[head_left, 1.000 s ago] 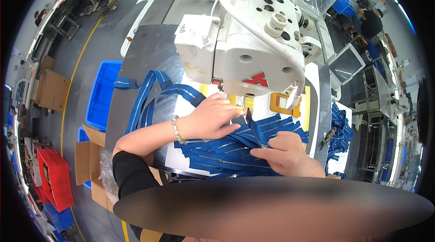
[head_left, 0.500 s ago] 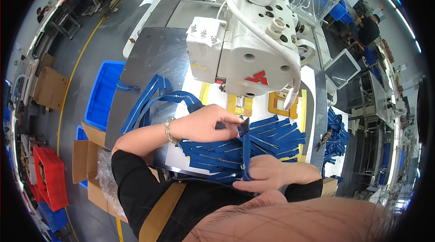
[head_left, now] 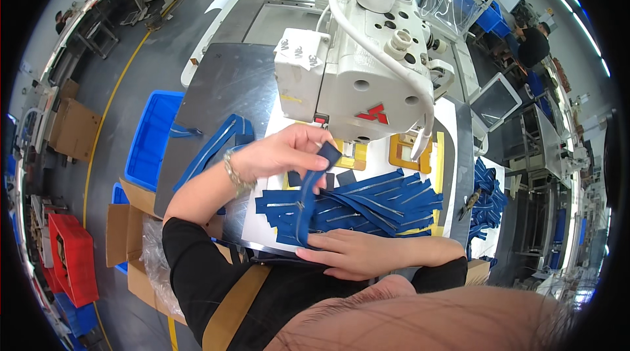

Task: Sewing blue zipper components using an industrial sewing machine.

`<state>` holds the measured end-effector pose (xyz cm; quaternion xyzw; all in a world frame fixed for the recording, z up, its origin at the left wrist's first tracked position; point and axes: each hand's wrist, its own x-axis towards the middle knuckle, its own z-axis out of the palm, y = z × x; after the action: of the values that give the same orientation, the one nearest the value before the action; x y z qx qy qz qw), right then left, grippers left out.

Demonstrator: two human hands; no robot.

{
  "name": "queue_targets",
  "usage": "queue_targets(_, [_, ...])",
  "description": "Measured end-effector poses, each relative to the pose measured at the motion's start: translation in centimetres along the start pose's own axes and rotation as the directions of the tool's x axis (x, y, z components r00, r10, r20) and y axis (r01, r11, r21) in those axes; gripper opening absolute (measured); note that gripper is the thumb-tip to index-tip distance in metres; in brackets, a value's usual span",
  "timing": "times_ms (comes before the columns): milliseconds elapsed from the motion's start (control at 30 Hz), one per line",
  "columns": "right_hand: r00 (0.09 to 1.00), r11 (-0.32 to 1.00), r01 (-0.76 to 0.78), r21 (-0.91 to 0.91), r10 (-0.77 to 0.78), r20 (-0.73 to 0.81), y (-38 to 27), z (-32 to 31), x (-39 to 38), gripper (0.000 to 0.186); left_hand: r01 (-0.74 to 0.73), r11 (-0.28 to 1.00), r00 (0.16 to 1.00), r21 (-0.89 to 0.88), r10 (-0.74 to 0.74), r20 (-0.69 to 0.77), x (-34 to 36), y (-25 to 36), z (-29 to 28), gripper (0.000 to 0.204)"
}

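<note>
My left hand, raised below the white sewing machine head, pinches a blue zipper strip by its dark square end piece. The strip hangs down to my right hand, whose fingers close on the lower end near the table's front edge. Under and beside the held strip lies a pile of blue zipper strips on white board with yellow edging. A yellow template lies behind the pile, at the machine's right.
More blue strips lie on the metal plate at left, beside a blue bin. Another zipper pile is at right, below a screen. An open cardboard box and red crate stand at lower left. Co-workers sit farther off.
My right hand has moved down and left with the lower end of the strip. My left hand has risen and shifted left, bringing the dark end piece up toward the machine head.
</note>
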<state>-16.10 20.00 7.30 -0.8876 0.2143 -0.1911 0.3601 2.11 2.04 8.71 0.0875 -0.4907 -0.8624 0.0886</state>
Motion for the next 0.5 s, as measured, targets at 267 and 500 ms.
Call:
queue_targets(267, [0.998, 0.99, 0.058, -0.13, -0.054, 0.033, 1.0, 0.1, -0.5, 0.049, 0.271, 0.624, 0.956, 0.733, -0.264, -0.129, -3.9, 6.3, -4.9, 0.044])
queue_targets(500, [0.995, 0.934, -0.011, -0.358, 0.045, 0.087, 1.5, -1.0, -0.4, 0.046, 0.31, -0.01, 0.92, 0.951, 0.254, -0.297, -5.2, 5.1, -9.7, 0.07])
